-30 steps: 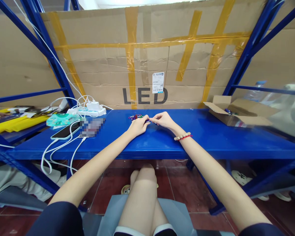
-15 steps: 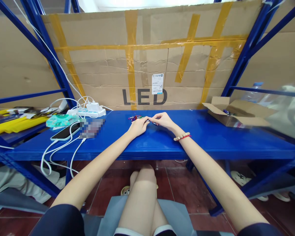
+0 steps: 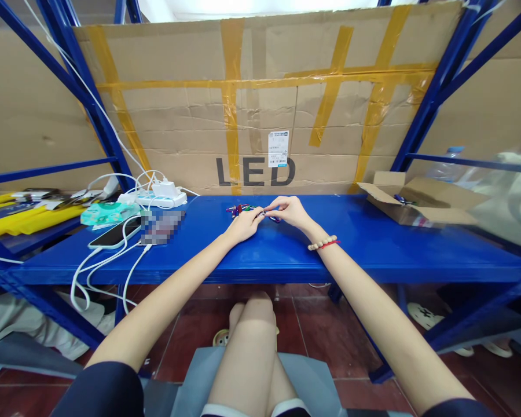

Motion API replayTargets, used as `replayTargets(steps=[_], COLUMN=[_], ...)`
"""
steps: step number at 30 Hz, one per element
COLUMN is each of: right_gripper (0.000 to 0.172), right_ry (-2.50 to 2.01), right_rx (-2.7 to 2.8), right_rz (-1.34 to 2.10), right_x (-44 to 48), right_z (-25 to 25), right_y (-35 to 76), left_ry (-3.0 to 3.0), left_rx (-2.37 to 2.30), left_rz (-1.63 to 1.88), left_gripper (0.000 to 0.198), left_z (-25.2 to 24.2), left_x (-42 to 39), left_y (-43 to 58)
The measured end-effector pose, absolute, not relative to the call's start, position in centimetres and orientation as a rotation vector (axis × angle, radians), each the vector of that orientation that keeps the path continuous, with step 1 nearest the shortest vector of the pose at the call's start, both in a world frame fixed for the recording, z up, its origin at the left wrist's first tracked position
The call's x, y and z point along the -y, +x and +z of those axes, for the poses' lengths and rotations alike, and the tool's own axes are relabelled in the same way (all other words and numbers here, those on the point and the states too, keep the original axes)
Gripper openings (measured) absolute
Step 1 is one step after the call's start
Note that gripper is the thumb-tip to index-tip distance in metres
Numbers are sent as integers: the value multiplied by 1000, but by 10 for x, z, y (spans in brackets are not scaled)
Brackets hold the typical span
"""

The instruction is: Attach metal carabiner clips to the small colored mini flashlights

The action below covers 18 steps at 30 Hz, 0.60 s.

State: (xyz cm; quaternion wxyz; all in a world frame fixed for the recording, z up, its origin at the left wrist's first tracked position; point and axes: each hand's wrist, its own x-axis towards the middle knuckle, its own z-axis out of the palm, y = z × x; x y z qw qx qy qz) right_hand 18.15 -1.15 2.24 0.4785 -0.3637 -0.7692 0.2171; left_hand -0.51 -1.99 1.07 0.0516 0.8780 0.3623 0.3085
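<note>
On the blue table, my left hand point(image 3: 245, 224) and my right hand point(image 3: 290, 211) meet at the fingertips. Both are closed in a pinch around a small shiny piece point(image 3: 264, 213), too small and covered for me to name its kind. A thin purple metallic part point(image 3: 275, 219) shows just under my right fingers. Behind my left hand lies a little group of shiny coloured metallic pieces point(image 3: 238, 208) in purple, red and green, partly hidden by that hand.
An open cardboard box point(image 3: 410, 202) with small items stands at the right. At the left are a phone point(image 3: 115, 233), white cables, a power strip point(image 3: 162, 200) and a teal patterned packet point(image 3: 108, 214). A taped cardboard sheet point(image 3: 178, 133) closes off the back.
My right fingers have shifted slightly, and the purple part beneath them shows more. My left hand stays nearly in place; the things on the table have not moved.
</note>
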Motion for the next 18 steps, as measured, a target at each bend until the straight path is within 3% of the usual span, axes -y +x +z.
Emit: replayTargets(steps=[18], right_gripper=[40], right_ry=[-969], right_rx=[1842], right_rz=[651], right_x=[11], right_z=[20], right_y=[182], left_ry=[2756], left_rx=[-1013], left_rz=[845], left_gripper=[28], left_z=[9], left_x=[18], left_y=[-7])
